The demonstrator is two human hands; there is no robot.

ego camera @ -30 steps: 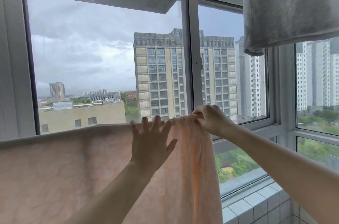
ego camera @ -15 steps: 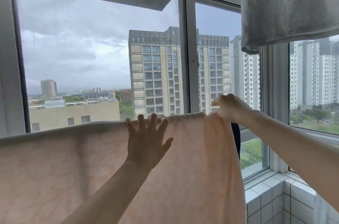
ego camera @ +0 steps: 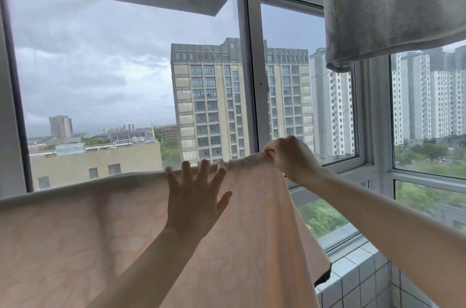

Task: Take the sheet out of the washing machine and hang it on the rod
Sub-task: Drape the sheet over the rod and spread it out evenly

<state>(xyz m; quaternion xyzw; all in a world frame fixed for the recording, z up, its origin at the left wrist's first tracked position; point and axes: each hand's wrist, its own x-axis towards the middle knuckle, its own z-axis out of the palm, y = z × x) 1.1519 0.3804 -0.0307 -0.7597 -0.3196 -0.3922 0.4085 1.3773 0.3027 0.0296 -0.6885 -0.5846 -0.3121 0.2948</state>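
Pink sheet (ego camera: 113,232) draped over the rod, which is hidden under its top fold. Left hand (ego camera: 195,196) flat, fingers spread on cloth. Right hand (ego camera: 290,156) grip pinches the top edge. Likely soft, limp, damp-heavy; best held at the edge.

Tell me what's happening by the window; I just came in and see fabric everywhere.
A person is hanging a peach sheet in front of the window. The left hand lies flat with fingers spread against the cloth near its top edge, while the right hand pinches the top edge at the sheet's right end. The sheet already drapes across; the rod under it is hidden. A grey cloth hangs above right.
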